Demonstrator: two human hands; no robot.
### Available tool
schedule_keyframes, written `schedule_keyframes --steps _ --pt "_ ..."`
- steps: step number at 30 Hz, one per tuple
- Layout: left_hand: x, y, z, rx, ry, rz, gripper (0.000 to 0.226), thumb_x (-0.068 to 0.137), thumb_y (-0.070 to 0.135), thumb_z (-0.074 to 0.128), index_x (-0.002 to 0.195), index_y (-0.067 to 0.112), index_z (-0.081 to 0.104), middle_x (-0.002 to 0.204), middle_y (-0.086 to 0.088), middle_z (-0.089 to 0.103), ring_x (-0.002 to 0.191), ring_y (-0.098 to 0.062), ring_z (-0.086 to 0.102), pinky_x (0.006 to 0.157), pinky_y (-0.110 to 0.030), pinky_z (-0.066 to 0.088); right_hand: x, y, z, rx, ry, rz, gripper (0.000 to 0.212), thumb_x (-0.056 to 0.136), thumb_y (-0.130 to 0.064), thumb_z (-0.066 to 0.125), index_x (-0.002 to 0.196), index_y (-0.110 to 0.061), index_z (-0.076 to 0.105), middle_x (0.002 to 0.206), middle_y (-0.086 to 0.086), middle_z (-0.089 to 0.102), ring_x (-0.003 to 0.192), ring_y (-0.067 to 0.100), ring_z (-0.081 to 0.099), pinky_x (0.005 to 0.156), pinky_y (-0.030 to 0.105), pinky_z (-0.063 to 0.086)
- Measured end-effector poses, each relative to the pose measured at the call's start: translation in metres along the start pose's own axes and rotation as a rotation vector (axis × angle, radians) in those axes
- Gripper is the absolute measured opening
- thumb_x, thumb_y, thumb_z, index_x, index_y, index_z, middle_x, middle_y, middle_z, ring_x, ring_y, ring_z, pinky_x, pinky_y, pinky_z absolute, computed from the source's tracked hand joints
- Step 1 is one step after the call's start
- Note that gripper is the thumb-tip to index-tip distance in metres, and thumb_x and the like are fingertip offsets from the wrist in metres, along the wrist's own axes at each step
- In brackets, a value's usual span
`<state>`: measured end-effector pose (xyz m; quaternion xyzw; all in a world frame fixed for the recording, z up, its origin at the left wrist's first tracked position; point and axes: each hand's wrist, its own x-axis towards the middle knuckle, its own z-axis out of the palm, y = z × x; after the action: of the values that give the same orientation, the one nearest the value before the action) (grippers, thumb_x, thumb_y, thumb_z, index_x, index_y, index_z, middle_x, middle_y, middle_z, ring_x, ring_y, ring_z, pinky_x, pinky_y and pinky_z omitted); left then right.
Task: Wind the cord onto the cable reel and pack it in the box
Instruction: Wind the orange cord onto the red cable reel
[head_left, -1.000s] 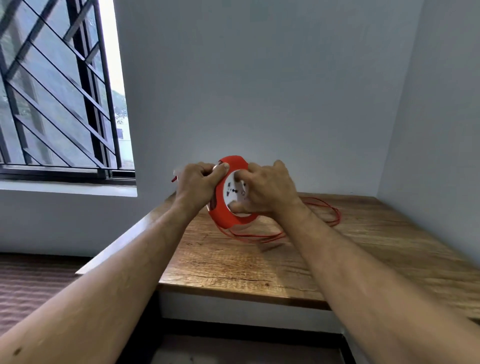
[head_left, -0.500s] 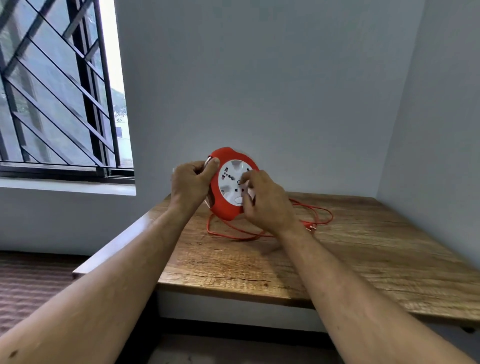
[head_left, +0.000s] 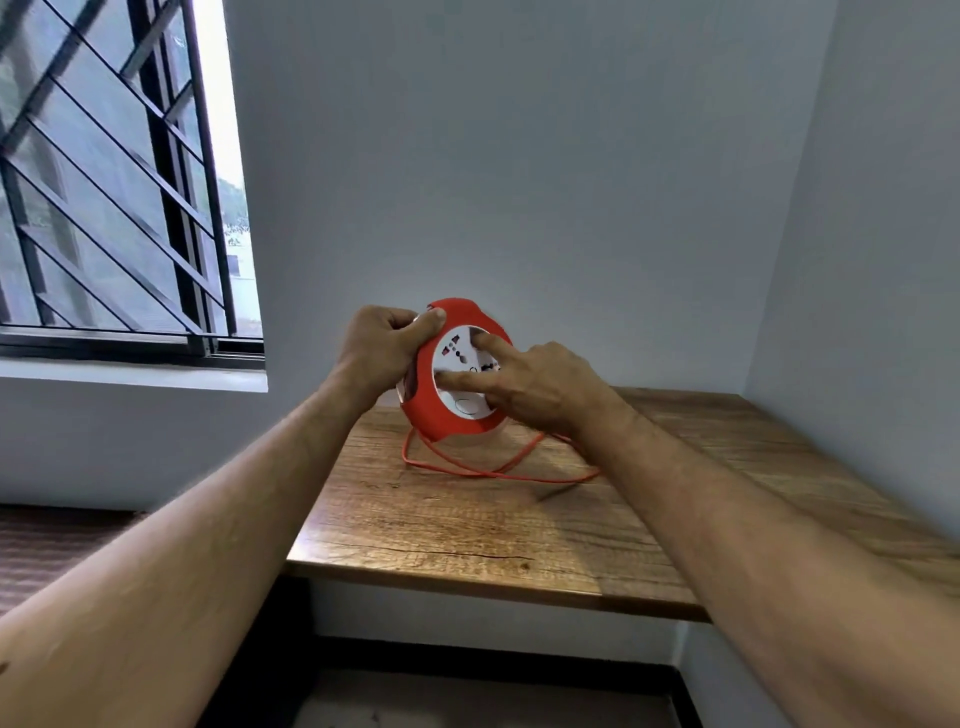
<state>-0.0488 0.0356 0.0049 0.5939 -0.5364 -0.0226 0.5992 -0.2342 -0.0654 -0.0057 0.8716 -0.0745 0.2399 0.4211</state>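
Note:
A round red cable reel (head_left: 435, 415) with a white socket face is held upright above the wooden table (head_left: 467, 535). My left hand (head_left: 384, 351) grips its upper left rim, thumb on top. My right hand (head_left: 540, 384) lies against the white face with two straight fingers pressing on it. A thin red cord (head_left: 467, 470) hangs from the reel's underside and loops loosely on the table below and to the right; part of it is hidden behind my right wrist. No box is in view.
The table fills a corner between grey walls at the back and right. A barred window (head_left: 104, 182) with a sill is on the left. Dark floor lies below the table's front edge.
The reel's white face has turned under my right fingers, which now lie straighter across it. The cord loop on the table has shrunk and drawn closer to the reel.

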Motion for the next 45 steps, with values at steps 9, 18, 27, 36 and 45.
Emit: schedule_keyframes --steps 9,18,27,36,45 --pt "0.005 0.022 0.022 0.226 0.185 0.222 0.037 0.090 0.043 0.068 0.074 0.011 0.076 0.063 0.004 0.050 0.058 -0.008 0.048 0.057 -0.030 0.036 0.034 -0.035 -0.014 1.007 0.028 1.261 0.065 0.082 -0.064 0.048 0.130 -0.020 0.052 0.094 0.006 0.068 0.075 0.025 0.065 0.068 0.036 0.056" --pt "0.000 -0.005 0.013 0.139 0.256 0.036 0.053 0.092 0.049 0.063 0.066 0.004 0.070 0.061 -0.016 0.066 0.053 -0.018 0.057 0.055 -0.035 0.045 0.028 -0.018 -0.010 1.261 0.008 1.299 0.035 0.081 -0.037 0.069 0.105 -0.012 0.063 0.081 0.006 0.072 0.062 0.020 0.071 0.057 0.032 0.059" --pt "0.004 -0.014 0.007 0.053 0.029 0.004 0.054 0.087 0.058 0.062 0.070 0.008 0.075 0.065 -0.018 0.070 0.054 -0.025 0.063 0.059 -0.042 0.055 -0.006 0.002 -0.004 0.254 -0.049 0.117 0.082 0.085 -0.006 0.065 0.148 -0.044 0.030 0.152 0.008 0.034 0.073 0.024 0.059 0.046 0.028 0.038" --pt "0.008 0.005 -0.002 0.050 -0.167 -0.005 0.034 0.097 0.040 0.065 0.078 0.015 0.078 0.071 -0.008 0.076 0.065 -0.027 0.074 0.065 -0.039 0.061 -0.009 0.003 -0.003 0.092 0.049 -0.073 0.069 0.075 -0.025 0.083 0.136 -0.040 0.054 0.134 0.021 0.054 0.048 0.027 0.057 0.039 0.026 0.040" --pt "0.015 0.021 0.009 0.043 0.106 0.171 0.054 0.088 0.048 0.065 0.070 -0.002 0.070 0.061 -0.012 0.059 0.054 -0.024 0.052 0.056 -0.039 0.044 0.019 -0.004 -0.021 0.377 0.065 0.636 0.064 0.083 -0.058 0.059 0.136 -0.025 0.045 0.098 0.011 0.070 0.081 0.035 0.067 0.063 0.033 0.043"
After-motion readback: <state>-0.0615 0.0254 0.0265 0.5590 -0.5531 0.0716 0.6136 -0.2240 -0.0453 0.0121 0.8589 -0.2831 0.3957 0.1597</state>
